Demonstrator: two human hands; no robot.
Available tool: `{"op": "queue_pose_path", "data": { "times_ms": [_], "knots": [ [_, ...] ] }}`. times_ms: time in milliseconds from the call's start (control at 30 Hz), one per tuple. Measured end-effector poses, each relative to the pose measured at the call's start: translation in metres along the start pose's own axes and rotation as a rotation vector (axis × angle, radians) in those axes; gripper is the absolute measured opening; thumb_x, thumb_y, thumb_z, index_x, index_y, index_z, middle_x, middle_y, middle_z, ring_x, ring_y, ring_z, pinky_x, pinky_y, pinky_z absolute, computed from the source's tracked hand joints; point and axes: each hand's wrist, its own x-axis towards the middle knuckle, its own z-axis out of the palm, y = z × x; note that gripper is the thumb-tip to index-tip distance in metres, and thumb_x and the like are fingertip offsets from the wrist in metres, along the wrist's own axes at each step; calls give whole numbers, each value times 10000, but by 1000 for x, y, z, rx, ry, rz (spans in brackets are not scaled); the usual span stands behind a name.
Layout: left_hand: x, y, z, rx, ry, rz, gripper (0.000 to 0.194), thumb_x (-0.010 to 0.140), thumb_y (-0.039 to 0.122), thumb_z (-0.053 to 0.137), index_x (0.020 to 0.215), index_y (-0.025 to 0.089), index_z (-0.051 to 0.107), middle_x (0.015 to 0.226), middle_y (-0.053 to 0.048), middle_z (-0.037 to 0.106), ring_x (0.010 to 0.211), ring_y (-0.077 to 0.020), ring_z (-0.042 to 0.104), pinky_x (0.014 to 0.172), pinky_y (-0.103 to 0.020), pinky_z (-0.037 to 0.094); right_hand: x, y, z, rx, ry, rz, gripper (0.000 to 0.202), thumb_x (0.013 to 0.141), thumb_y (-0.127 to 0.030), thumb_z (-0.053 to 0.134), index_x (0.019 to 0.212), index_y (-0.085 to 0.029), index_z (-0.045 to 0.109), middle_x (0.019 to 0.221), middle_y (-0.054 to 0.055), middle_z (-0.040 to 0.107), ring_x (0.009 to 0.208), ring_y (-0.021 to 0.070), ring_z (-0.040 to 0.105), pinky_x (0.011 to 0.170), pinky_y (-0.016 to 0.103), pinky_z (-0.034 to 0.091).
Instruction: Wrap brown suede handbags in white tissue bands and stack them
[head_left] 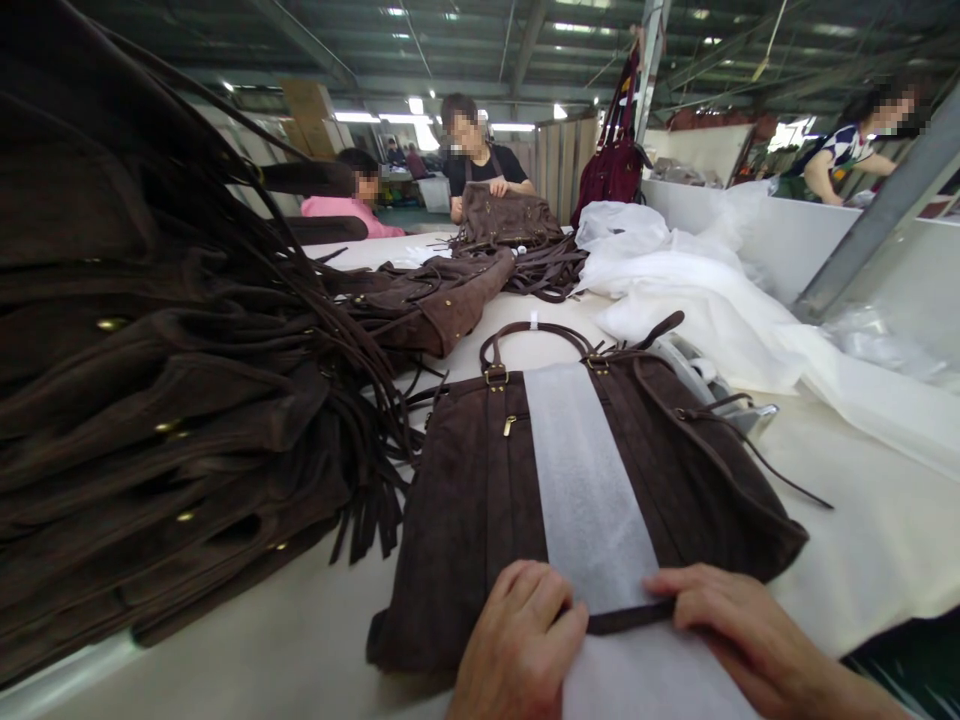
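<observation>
A dark brown suede handbag [472,500] lies flat on the pale table in front of me, its looped handles [540,330] pointing away. A strip of white tissue paper [589,480] runs down the bag's middle, and more white paper hangs below its bottom edge. My left hand [525,640] is closed at that bottom edge, fingers curled beside the paper's left side. At the paper's lower right corner, my right hand [739,625] pinches the edge, index finger extended along it. A brass zipper pull [509,426] shows left of the strip. The undersides of both hands are hidden.
A tall stack of brown fringed bags [165,430] rises at the left. Another brown bag [442,310] lies behind mine. White plastic sheeting [690,280] is heaped at the right. Across the table a co-worker [487,160] handles a brown bag. A metal post [877,220] stands right.
</observation>
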Motion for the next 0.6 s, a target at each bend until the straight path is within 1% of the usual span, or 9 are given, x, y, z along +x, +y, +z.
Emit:
{"op": "queue_pose_path", "data": {
  "times_ms": [67, 100, 167, 267, 333, 400, 500, 567, 600],
  "knots": [
    [1, 0, 0, -25, 23, -13, 196, 956, 195, 434, 866, 183, 607, 962, -38, 593, 967, -195, 522, 876, -363, 433, 0, 0, 3, -91, 7, -30, 228, 879, -129, 469, 1072, -195, 571, 1304, 114, 584, 1128, 178, 595, 896, 268, 511],
    [2, 0, 0, -39, 29, -11, 205, 962, 198, 423, 881, 186, 611, 994, -39, 600, 996, -194, 526, 904, -363, 430, 1, -1, 5, -112, 12, -44, 215, 882, -128, 468, 1046, -203, 585, 1302, 101, 589, 1101, 183, 604, 885, 281, 512],
    [3, 1, -1, -75, 26, 3, 240, 975, 201, 385, 909, 193, 616, 991, -33, 616, 984, -181, 541, 936, -363, 423, 3, -2, 9, -78, 22, -45, 192, 902, -123, 436, 957, -210, 598, 1210, 65, 647, 1012, 178, 626, 853, 289, 511],
    [5, 1, -3, -130, -3, -25, 273, 976, 210, 357, 887, 199, 615, 872, -22, 627, 861, -172, 558, 853, -352, 449, 8, -5, 13, 51, 65, 115, 194, 942, -169, 399, 934, -204, 590, 1049, 57, 689, 910, 165, 635, 786, 268, 507],
    [5, 1, -1, -134, -2, -104, 245, 950, 219, 386, 853, 203, 611, 814, -29, 618, 789, -184, 553, 734, -335, 455, 13, -7, 13, 100, 99, 228, 198, 959, -222, 397, 968, -210, 594, 947, 52, 683, 849, 164, 634, 743, 261, 503],
    [3, 0, 2, -116, 13, -205, 186, 909, 218, 430, 857, 207, 608, 801, -39, 619, 762, -202, 552, 682, -338, 446, 18, -8, 13, 91, 125, 291, 210, 970, -249, 392, 947, -214, 597, 840, 38, 660, 768, 158, 624, 679, 248, 489],
    [-2, -2, 12, -83, 3, -320, 137, 869, 204, 469, 896, 215, 603, 878, -54, 650, 842, -235, 580, 764, -376, 449, 24, -9, 17, -16, 165, 312, 265, 980, -275, 388, 785, -202, 552, 694, 18, 601, 631, 138, 586, 576, 223, 446],
    [-3, -2, 17, -70, -52, -433, 144, 838, 197, 499, 946, 214, 594, 880, -56, 655, 852, -237, 593, 794, -371, 441, 25, -8, 23, -120, 202, 305, 287, 973, -294, 419, 715, -197, 500, 630, 4, 561, 568, 123, 561, 543, 212, 429],
    [-1, -2, 17, -72, -95, -513, 198, 818, 191, 513, 1002, 211, 584, 869, -52, 654, 848, -233, 598, 798, -361, 437, 25, -7, 26, -171, 215, 291, 286, 965, -299, 444, 702, -195, 485, 613, -3, 547, 550, 116, 554, 535, 206, 425]
  ]
}}
